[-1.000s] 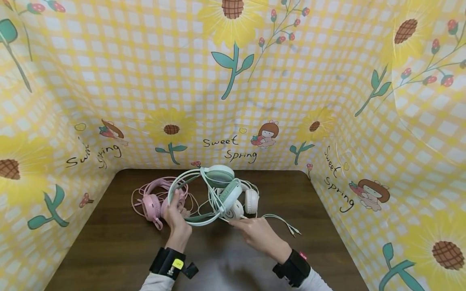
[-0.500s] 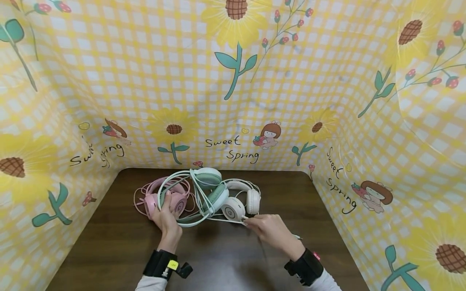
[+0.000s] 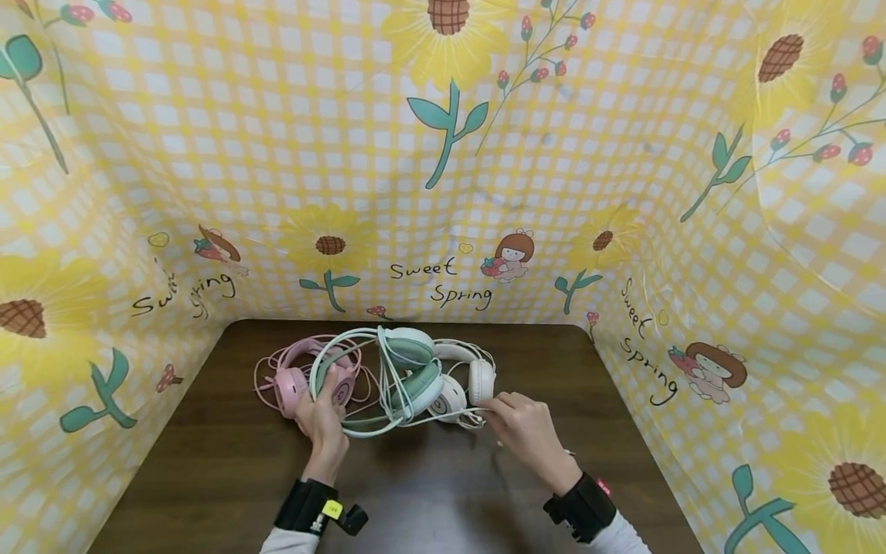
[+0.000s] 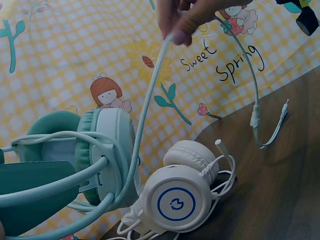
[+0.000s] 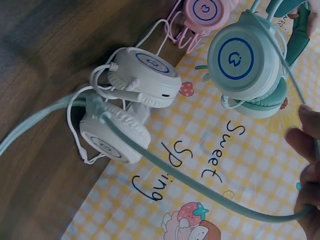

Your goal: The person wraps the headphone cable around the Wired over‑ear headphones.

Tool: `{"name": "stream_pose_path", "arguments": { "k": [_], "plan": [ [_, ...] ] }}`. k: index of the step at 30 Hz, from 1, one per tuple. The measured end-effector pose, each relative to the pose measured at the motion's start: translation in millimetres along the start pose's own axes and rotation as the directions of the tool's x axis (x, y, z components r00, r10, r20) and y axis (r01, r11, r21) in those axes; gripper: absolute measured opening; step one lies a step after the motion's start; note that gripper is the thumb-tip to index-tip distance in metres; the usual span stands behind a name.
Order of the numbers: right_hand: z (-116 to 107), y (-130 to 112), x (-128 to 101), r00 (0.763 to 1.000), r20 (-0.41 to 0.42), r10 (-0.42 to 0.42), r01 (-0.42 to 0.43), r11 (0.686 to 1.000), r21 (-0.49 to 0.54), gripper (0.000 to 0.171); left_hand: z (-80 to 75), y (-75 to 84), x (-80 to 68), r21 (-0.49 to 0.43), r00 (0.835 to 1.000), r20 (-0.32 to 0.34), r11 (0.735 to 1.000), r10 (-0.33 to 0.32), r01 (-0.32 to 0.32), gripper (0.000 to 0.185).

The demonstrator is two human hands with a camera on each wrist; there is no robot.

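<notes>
A: What is different from half a second ago?

B: The right hand [image 3: 521, 428] has moved up, nearer to the white headphones [image 3: 465, 382], and the green headphones [image 3: 408, 368] have shifted a little toward 3 o'clock. The left hand [image 3: 321, 412] stays nearly at the same place.

A: What does each hand hold?

B: The left hand grips the headband of the green headphones, its fingers curled around the band, just in front of the pink headphones [image 3: 304, 377]. The right hand pinches the pale green cable [image 3: 443, 419] between thumb and fingers. In the left wrist view this cable [image 4: 145, 120] runs from the fingertips [image 4: 181, 27] down to the green ear cup [image 4: 107, 150].

A: Where are the green headphones?

B: They are lifted and tilted over the middle of the dark wooden table [image 3: 208, 477]. The pink pair is at their 9 o'clock and lies on the table. The white pair is at their 3 o'clock, touching them, with thin white cables tangled around.

A: And in the right wrist view?

B: The green ear cup [image 5: 245, 62] is at 12 o'clock, and the two white ear cups [image 5: 135, 100] lie at 9 o'clock from it. The green cable [image 5: 190, 185] passes across them. Behind is the yellow checked backdrop [image 3: 443, 154] with sunflowers.
</notes>
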State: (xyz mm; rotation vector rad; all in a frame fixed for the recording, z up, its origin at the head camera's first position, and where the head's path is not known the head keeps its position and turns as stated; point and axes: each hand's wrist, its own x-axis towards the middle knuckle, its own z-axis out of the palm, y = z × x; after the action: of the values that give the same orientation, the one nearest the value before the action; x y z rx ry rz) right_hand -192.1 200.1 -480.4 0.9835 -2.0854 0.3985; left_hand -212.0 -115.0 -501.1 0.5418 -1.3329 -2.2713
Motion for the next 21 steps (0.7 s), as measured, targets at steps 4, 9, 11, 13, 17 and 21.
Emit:
{"name": "stream_pose_path", "arguments": {
  "k": [4,9,11,13,17,21],
  "plan": [
    [0.1,0.7,-0.5,0.996,-0.077,0.031,-0.032,0.999,-0.01,0.013,1.9,-0.1,-2.0,0.015,0.999,0.039,1.0,-0.004,0.003,0.031],
    [0.1,0.2,-0.1,0.989,-0.139,0.042,-0.044,0.999,-0.015,0.008,5.6,-0.1,-2.5,0.041,0.998,0.059,0.999,0.004,-0.006,0.026],
    [0.3,0.4,1.1,0.988,-0.151,0.039,-0.042,0.999,-0.014,0.008,6.8,-0.2,-2.5,0.053,0.998,0.068,0.998,0.011,-0.014,0.027],
    [0.1,0.7,2.6,0.988,-0.147,0.039,-0.041,0.999,-0.007,0.01,7.5,-0.8,-2.5,0.06,0.996,0.086,0.998,0.02,-0.026,0.027],
    [0.0,0.7,4.6,0.99,-0.139,0.039,-0.038,0.999,0.008,0.02,8.8,-2.8,-3.0,0.033,0.99,0.132,0.998,0.045,-0.049,0.028],
    [0.7,-0.8,7.6,0.986,-0.164,0.012,-0.011,1.0,0.002,0.026,9.7,-3.4,-4.4,0.03,0.98,0.179,0.996,0.082,-0.088,0.02]
  ]
}}
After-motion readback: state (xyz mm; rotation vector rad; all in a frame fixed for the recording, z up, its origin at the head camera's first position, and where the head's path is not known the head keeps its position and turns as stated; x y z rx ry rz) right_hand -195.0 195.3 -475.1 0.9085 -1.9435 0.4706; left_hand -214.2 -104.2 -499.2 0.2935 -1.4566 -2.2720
